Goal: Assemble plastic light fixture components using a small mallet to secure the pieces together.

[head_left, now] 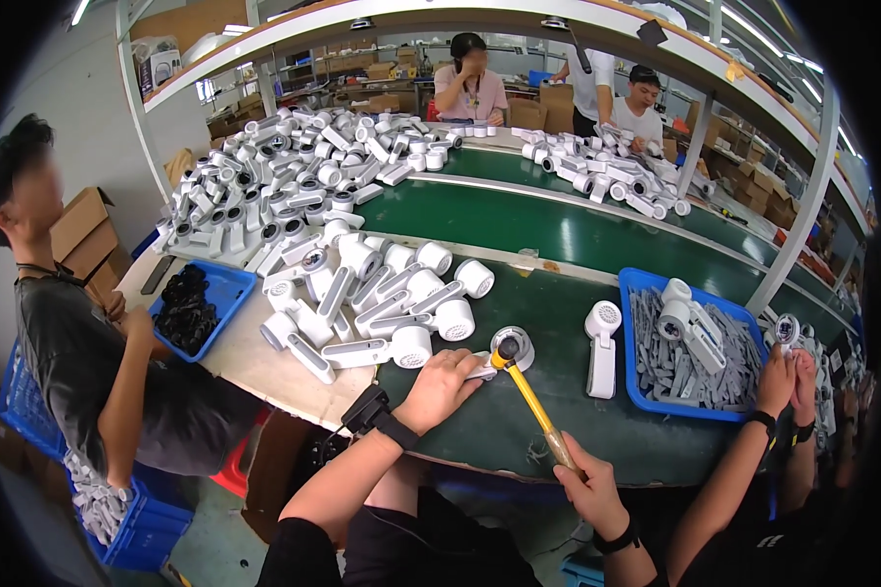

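My left hand (442,389) presses a white handheld fan (526,339) onto the green bench, fingers closed around its handle end. The fan's round head lies just beyond the fingertips. In my right hand (597,494) is a hammer (536,409) with a yellow handle, gripped near its lower end. The dark hammer head is over the fan, at the inner edge of its round part; whether it touches cannot be made out. To the right, another white fan (603,354) with a grille lies alone on the bench.
White fans (394,303) are heaped left of my hands, with a larger pile behind. A blue tray (636,386) of grey strips stands right, beside a co-worker's hands (781,382). A blue tray (227,321) holds black parts near a person at left. A green conveyor (499,223) runs behind.
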Motion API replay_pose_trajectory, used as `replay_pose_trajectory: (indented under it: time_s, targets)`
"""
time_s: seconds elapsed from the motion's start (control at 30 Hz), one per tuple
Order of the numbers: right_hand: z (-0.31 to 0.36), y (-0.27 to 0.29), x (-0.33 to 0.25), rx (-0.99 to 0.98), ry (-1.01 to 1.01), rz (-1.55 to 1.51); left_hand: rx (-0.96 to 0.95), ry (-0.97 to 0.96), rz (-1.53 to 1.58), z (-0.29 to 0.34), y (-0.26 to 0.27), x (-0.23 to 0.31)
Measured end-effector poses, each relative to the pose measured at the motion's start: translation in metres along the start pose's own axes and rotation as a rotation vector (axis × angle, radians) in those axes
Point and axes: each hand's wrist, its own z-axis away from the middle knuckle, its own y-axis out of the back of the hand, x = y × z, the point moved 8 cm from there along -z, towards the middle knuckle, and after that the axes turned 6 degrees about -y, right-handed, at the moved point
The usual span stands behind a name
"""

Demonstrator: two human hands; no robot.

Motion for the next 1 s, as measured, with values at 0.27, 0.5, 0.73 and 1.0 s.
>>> replay_pose_trajectory:
  time_s: [0.27, 0.5, 0.73, 1.0]
  targets:
    - [0.013, 0.014, -0.014, 0.014, 0.005, 0.056, -0.242, 0.386, 0.504, 0.013, 0.000, -0.009]
    - [0.014, 0.008, -0.028, -0.033, 0.038, 0.098, -0.053, 0.096, 0.191, 0.013, 0.020, 0.005]
    - [0.007, 0.013, -0.035, -0.018, -0.007, 0.093, -0.147, 0.473, 0.482, 0.021, 0.003, -0.024]
    - [-0.006, 0.015, -0.048, -0.035, 0.087, 0.097, -0.120, 0.490, 0.547, 0.023, 0.003, -0.022]
